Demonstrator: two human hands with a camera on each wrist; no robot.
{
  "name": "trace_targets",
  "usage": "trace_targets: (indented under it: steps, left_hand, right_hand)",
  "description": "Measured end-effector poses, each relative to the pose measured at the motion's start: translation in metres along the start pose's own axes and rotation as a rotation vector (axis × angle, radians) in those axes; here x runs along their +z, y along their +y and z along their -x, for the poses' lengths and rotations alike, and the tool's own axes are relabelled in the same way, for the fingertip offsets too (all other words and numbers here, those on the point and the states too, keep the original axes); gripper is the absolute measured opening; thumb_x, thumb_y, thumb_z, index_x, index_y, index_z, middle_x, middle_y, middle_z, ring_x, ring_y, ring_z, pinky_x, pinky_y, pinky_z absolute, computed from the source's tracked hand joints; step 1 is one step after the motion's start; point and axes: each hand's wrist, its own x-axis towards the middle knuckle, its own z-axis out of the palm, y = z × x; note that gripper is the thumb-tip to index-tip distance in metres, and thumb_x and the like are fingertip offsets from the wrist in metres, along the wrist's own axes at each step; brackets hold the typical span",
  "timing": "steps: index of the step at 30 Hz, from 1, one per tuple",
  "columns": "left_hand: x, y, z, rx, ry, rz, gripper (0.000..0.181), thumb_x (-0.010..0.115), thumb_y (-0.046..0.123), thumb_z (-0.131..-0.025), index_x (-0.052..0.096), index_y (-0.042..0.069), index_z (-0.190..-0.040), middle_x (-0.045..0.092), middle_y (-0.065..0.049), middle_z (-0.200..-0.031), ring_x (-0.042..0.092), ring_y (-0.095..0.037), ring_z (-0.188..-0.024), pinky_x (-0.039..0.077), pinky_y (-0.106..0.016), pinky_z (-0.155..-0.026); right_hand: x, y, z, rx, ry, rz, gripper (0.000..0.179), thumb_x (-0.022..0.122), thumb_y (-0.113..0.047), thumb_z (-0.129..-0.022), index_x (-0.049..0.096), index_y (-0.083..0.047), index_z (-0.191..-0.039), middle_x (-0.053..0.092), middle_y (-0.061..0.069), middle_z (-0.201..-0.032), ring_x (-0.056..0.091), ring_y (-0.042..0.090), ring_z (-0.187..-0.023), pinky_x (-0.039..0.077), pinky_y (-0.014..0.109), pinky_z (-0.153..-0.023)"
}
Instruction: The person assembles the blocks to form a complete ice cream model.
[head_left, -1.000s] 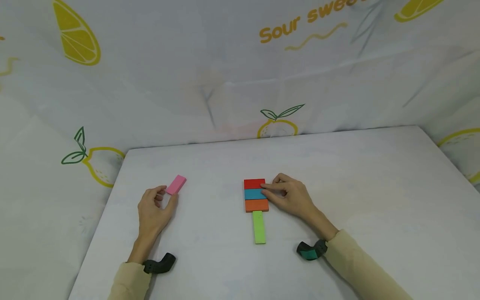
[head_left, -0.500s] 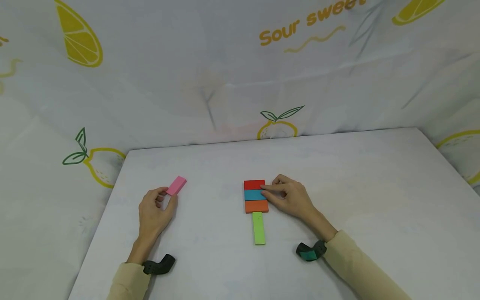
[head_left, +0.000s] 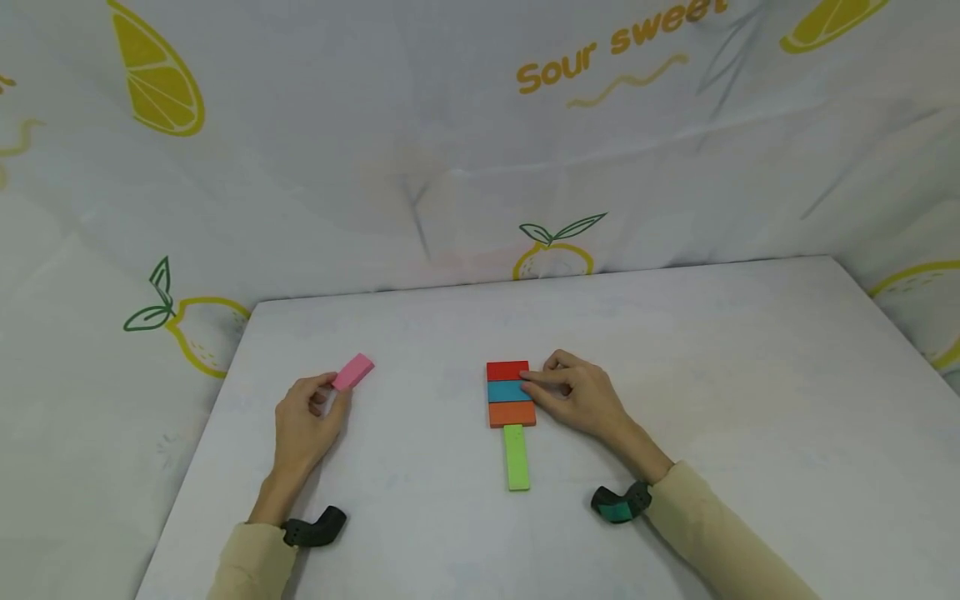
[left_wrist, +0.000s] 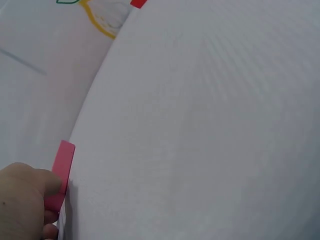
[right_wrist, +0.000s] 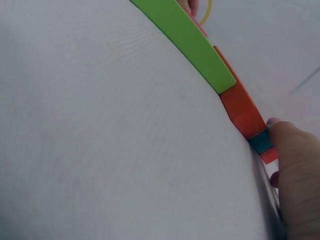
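Observation:
At the left, my left hand (head_left: 305, 423) pinches one end of a pink wooden block (head_left: 353, 372) between thumb and fingers; the far end points away to the right. In the left wrist view, the thumb lies across the face of this block (left_wrist: 63, 162). Mid-table, a red block (head_left: 504, 371), a blue block (head_left: 507, 392) and an orange block (head_left: 512, 414) lie side by side. A light green block (head_left: 517, 458) extends lengthwise from the orange one towards me. My right hand (head_left: 585, 398) touches the right ends of the red and blue blocks with index finger and thumb.
Everything lies on a white-covered table (head_left: 735, 358). Behind it hangs a white cloth (head_left: 337, 183) printed with lemons and lettering. Dark wrist devices sit at the left wrist (head_left: 315, 527) and right wrist (head_left: 622, 502), close above the tabletop.
The pink block has tipped slightly in my left hand, showing more of its side. My right hand and the arranged blocks stay in place.

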Motion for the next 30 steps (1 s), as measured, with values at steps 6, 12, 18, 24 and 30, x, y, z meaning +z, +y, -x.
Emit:
trace_targets:
  steps: [6,12,18,24,30]
  left_hand:
    - [-0.003,0.001,-0.01,0.055,-0.049,-0.029,0.027,0.076,0.004,-0.084,0.075,-0.002,-0.111,0.071,-0.016,-0.088,0.056,-0.021,-0.072,0.037,-0.015,-0.064]
    - [-0.004,0.003,-0.019,0.049,-0.12,-0.024,0.028,0.076,0.004,-0.086,0.074,-0.002,-0.113,0.072,-0.017,-0.093,0.057,-0.021,-0.073,0.039,-0.023,-0.062]
    - [-0.004,0.005,-0.025,0.03,-0.177,-0.027,0.028,0.075,0.004,-0.088,0.074,-0.002,-0.115,0.072,-0.018,-0.095,0.057,-0.022,-0.075,0.039,-0.021,-0.063]
    - [0.0,0.008,-0.031,0.053,-0.195,0.0,0.028,0.075,0.003,-0.088,0.074,-0.002,-0.116,0.072,-0.02,-0.098,0.059,-0.023,-0.075,0.041,-0.018,-0.063]
    - [0.007,0.01,-0.037,0.084,-0.205,-0.005,0.028,0.075,0.0,-0.086,0.074,-0.004,-0.114,0.073,-0.02,-0.098,0.06,-0.023,-0.073,0.044,-0.02,-0.063]
  right_hand:
    - [0.0,-0.001,0.0,-0.002,0.002,0.0,0.024,0.085,-0.024,-0.083,0.083,-0.014,-0.104,0.062,-0.006,-0.081,0.041,-0.001,-0.064,0.033,0.016,-0.053]
    - [0.0,0.0,0.0,-0.003,0.005,0.005,0.024,0.085,-0.024,-0.083,0.083,-0.014,-0.104,0.062,-0.005,-0.081,0.041,0.0,-0.064,0.033,0.016,-0.054]
    - [0.001,0.0,0.0,0.008,-0.005,0.013,0.023,0.084,-0.025,-0.083,0.083,-0.013,-0.104,0.062,-0.005,-0.082,0.043,0.001,-0.065,0.034,0.017,-0.054]
    - [0.001,0.001,0.0,0.008,-0.005,0.007,0.023,0.084,-0.025,-0.083,0.083,-0.014,-0.103,0.061,-0.005,-0.082,0.042,0.001,-0.065,0.034,0.017,-0.054]
    - [0.0,0.001,0.0,0.013,-0.004,0.003,0.023,0.085,-0.025,-0.083,0.083,-0.014,-0.104,0.061,-0.006,-0.081,0.042,0.0,-0.064,0.034,0.016,-0.054]
